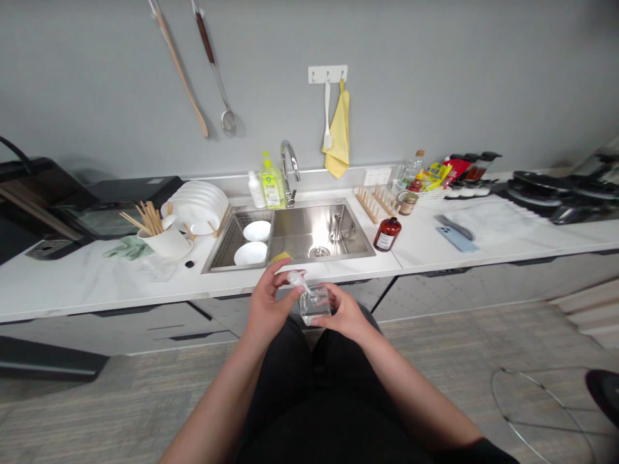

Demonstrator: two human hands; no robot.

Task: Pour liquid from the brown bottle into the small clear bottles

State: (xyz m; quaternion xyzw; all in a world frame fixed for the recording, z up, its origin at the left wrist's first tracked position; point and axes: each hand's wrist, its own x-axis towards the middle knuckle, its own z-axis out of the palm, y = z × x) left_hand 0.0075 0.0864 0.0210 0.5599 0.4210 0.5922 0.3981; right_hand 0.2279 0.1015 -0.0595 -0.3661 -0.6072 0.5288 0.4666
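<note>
In front of the counter, over my lap, my right hand is closed round a small clear square bottle. My left hand pinches a white pump head at the bottle's top. The pump head is tilted, and its lower end reaches the bottle's upper part; I cannot tell whether it sits inside. Beyond my hands, the steel sink is set into the white counter. A brown bottle with a pale label stands right of the sink.
White bowls sit in the sink's left basket, near a yellow sponge. A faucet rises behind, beside a green soap bottle. Plates and a chopstick holder stand left. A phone lies right.
</note>
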